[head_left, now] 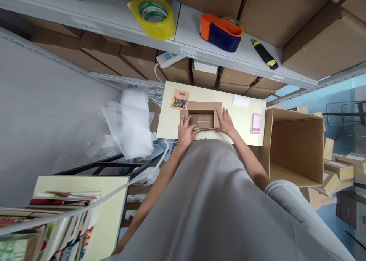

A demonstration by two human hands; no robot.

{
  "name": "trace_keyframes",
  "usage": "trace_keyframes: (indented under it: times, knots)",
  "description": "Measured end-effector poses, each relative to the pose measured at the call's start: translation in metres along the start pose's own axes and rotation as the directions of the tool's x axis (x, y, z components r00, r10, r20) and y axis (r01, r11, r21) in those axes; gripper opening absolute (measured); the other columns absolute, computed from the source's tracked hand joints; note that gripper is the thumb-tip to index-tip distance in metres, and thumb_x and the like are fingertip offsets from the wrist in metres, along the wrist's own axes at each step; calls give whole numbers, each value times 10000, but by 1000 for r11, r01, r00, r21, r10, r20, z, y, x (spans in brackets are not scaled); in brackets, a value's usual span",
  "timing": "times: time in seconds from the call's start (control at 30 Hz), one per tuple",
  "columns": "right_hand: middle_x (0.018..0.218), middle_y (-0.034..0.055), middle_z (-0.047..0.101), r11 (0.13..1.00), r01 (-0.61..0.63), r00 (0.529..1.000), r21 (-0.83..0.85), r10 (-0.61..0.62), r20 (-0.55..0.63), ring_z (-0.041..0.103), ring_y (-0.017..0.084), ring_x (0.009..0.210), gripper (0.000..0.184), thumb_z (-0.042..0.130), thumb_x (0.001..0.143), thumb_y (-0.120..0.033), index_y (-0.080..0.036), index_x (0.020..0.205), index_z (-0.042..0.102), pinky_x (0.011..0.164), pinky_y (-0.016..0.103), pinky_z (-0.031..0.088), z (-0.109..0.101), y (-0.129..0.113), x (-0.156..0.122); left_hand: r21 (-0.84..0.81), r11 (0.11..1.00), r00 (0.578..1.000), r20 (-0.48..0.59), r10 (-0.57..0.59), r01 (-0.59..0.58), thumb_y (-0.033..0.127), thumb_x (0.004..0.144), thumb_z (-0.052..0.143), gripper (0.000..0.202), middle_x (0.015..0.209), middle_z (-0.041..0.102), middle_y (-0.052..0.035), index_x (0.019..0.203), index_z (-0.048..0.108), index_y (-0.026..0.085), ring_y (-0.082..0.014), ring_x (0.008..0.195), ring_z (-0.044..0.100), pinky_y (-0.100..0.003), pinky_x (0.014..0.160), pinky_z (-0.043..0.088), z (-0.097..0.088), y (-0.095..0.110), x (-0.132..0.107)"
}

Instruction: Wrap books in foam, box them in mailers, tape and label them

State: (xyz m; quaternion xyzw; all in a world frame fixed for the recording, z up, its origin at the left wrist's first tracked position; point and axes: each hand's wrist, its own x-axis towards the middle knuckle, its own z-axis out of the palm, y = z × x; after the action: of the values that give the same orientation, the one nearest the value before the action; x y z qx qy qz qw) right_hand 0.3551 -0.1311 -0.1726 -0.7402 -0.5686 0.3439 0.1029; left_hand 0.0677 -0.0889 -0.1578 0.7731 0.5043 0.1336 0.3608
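Note:
A small brown cardboard box stands on the cream table in front of my body. Its top is open, its flaps are folded outward, and the inside shows bare cardboard. At the box's near left corner, my left hand grips the edge between thumb and fingers. My right hand lies against the right side flap with its fingers stretched and spread. Just behind the left end of the box is a pink-orange printed card or booklet. A white paper and a blurred pink item lie to the right.
Above the table, a shelf carries yellow tape, an orange-and-blue tape dispenser and a utility knife. A large open carton stands at right. Bubble wrap and a hanging white cable are at left, near books.

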Motion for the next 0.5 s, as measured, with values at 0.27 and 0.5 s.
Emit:
trace_keyframes:
  times: [0.27, 0.5]
  knots:
    - [1713, 255, 508, 999, 34, 999, -21, -34, 42, 657, 433, 1444, 1334, 865, 791, -110, -307, 1881, 122, 1211, 613, 555, -17, -4, -10, -7, 1000, 1000, 17, 16, -16, 237, 931, 803, 50, 1766, 549, -73, 900, 826, 269, -473, 1753, 289, -721, 1345, 437, -4, 9, 19]
    - [1763, 286, 444, 999, -42, 992, 7, 43, -115, 645, 481, 1479, 1366, 896, 817, -217, -270, 1889, 50, 1196, 646, 568, -80, 5, 31, -2, 979, 979, 16, 203, -203, 181, 928, 786, 80, 1784, 521, -107, 959, 829, 242, -476, 1771, 247, -762, 1387, 328, -4, 39, 118]
